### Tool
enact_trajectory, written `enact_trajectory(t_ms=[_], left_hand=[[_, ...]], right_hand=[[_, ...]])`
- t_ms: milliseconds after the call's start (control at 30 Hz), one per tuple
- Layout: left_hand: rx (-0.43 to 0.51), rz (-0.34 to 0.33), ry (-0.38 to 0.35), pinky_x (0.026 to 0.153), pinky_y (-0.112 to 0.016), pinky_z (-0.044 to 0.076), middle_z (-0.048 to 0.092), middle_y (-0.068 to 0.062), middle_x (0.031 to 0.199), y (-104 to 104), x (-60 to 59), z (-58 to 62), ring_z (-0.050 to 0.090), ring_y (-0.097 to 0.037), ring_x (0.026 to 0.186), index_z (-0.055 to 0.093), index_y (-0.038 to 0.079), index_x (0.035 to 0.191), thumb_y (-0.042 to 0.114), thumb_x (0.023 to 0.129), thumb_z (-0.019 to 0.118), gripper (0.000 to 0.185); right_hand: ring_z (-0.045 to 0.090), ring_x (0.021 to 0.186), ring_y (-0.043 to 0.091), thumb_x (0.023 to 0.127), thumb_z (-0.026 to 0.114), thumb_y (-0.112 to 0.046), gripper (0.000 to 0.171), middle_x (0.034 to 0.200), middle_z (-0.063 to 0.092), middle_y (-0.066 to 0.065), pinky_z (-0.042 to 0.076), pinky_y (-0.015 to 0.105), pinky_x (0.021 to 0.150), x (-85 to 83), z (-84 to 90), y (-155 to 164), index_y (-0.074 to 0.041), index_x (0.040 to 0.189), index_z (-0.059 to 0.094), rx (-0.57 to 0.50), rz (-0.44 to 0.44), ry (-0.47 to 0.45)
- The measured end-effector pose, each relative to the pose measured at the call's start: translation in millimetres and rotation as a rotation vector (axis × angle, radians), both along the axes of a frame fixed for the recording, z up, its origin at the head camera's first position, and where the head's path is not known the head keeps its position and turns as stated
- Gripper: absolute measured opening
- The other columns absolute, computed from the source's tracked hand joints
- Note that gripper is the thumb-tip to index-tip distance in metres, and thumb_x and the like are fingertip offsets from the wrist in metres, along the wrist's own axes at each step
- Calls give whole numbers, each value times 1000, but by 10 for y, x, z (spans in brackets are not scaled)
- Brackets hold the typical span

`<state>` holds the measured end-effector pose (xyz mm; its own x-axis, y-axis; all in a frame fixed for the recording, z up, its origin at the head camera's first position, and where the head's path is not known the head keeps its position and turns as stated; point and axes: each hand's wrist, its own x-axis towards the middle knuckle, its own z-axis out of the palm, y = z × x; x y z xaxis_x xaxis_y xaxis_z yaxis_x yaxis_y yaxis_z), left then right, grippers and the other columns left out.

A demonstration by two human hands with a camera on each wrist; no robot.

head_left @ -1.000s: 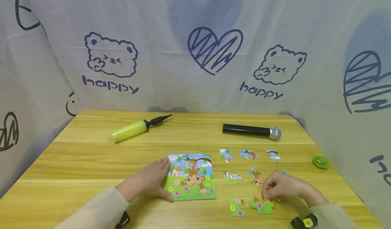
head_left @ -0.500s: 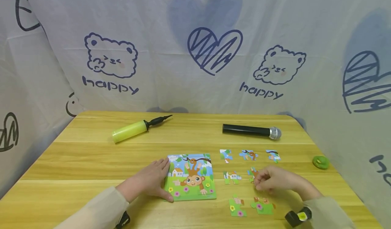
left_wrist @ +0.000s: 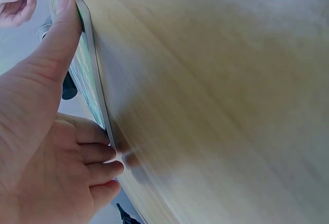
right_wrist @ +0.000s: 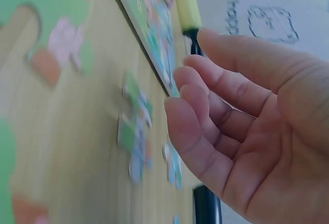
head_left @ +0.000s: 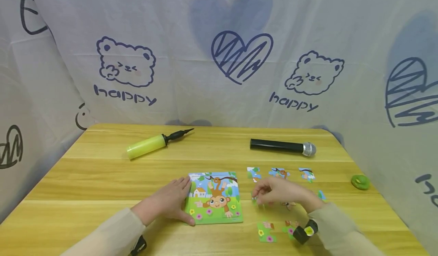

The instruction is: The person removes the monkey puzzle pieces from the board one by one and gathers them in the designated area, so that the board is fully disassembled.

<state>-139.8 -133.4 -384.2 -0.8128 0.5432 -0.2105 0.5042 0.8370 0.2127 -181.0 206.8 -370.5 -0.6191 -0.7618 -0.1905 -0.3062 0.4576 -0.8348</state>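
My left hand rests against the left side of a square monkey jigsaw puzzle, thumb at its near corner and fingers along its edge. In the left wrist view the thumb lies over the rim of the puzzle. My right hand hovers to the right of it, above loose puzzle pieces, fingers loosely bent. Nothing shows between its fingers in the right wrist view, where a puzzle piece lies on the table just beyond the fingertips. From the head, that hand covers most of the middle row.
Top-row pieces, among them a branch piece, and a flower piece below surround the right hand. Behind lie a yellow hand pump and a black microphone. A green coiled object sits near the right edge.
My right hand has moved left and up, from the lower right pieces across the middle row to its left end. A right-hand middle piece is uncovered. The left hand stays put.
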Motion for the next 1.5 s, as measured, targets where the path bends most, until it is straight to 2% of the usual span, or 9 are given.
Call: enact_trajectory(t_ms=[267, 433, 667, 900, 1133, 1400, 1500], left_hand=[[10, -8, -7, 109, -47, 17, 20, -29, 144, -10, -17, -12, 21, -41, 132, 27, -14, 137, 69, 63, 65, 117], [13, 10, -11, 109, -46, 16, 20, -28, 145, -7, -15, -22, 20, -40, 132, 27, -13, 137, 69, 62, 65, 117], [-12, 7, 2, 109, -45, 17, 21, -27, 145, 6, -14, -25, 21, -39, 133, 28, -12, 138, 70, 62, 65, 117], [-18, 7, 3, 109, -45, 18, 21, -28, 145, 9, -13, -20, 21, -39, 132, 28, -12, 137, 70, 61, 64, 118], [-22, 11, 1, 109, -45, 18, 21, -27, 145, 15, -11, -12, 21, -39, 133, 28, -12, 138, 70, 61, 64, 118], [-22, 10, 0, 109, -45, 18, 22, -28, 144, 21, -9, -5, 22, -39, 132, 28, -13, 137, 69, 62, 65, 117], [-21, 11, 0, 109, -45, 18, 22, -28, 144, 23, -9, -4, 22, -39, 132, 28, -13, 137, 68, 62, 66, 117]], right_hand=[[45, 55, 14, 86, 63, -8, 14, 70, 57, 2, 40, 25, 48, -33, -66, -402, -2, 99, 63, 45, 6, -27], [44, 52, 14, 84, 64, -7, 15, 66, 54, -1, 41, 24, 48, -39, -101, -573, -3, 99, 63, 84, -7, 15], [44, 50, 13, 84, 65, -8, 16, 64, 52, -1, 41, 25, 47, -57, -144, -689, -2, 99, 63, 121, -38, 27], [44, 51, 13, 86, 63, -6, 9, 64, 52, -1, 40, 24, 46, -54, -132, -727, -2, 94, 63, 128, -56, 30], [41, 49, 12, 87, 62, -4, 3, 66, 53, 3, 37, 22, 44, -63, -129, -740, -1, 88, 61, 76, -59, 40], [36, 45, 15, 89, 60, -3, 6, 58, 50, 5, 33, 27, 44, -67, -128, -750, -6, 85, 57, 12, -64, -34], [38, 46, 16, 88, 60, -4, 4, 60, 53, 5, 34, 27, 44, -57, -125, -750, -5, 87, 57, -3, -79, -42]])
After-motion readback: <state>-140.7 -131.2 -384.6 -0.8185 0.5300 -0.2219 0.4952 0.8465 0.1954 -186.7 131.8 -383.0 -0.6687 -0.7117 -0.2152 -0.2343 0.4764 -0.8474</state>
